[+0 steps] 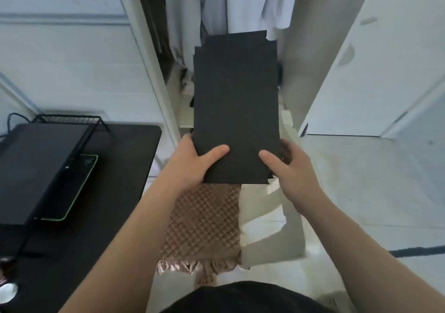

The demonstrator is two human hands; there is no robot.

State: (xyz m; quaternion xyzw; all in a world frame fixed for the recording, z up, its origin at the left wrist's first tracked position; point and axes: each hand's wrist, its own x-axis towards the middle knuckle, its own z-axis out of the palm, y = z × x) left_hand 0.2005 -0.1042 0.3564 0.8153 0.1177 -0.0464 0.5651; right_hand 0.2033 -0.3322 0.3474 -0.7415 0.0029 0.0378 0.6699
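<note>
Currently pinching the black panel at both near corners: left hand thumb on top, fingers curled under; right hand same, fingers wrapped behind the edge. Held out in front, far end aimed at the hanging clothes. Probably a two-corner grip to stop a thin sheet flexing and to steer it. Hovering over the pink quilted cushion, apart from it. Tight on left: wardrobe frame and black desk near. More room right, toward the white door. Worth watching the notched far corners near the fabric.
</note>
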